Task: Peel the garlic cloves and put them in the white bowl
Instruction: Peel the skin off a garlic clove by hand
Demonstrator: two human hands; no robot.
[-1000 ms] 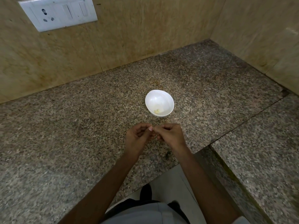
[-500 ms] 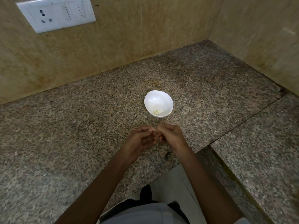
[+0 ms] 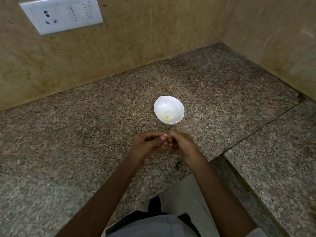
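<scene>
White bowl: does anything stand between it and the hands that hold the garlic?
Nothing visible does. The left hand and right hand pinch the garlic clove, barely visible, just in front of the white bowl; only a strip of counter lies between them and its open top.

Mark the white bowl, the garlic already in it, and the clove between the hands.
white bowl (image 3: 162, 106), head view, bare inner wall.
peeled garlic (image 3: 166, 118), head view, pale pieces at the bowl's bottom.
garlic clove (image 3: 164, 134), head view, pinkish tip, the only part showing.
</scene>
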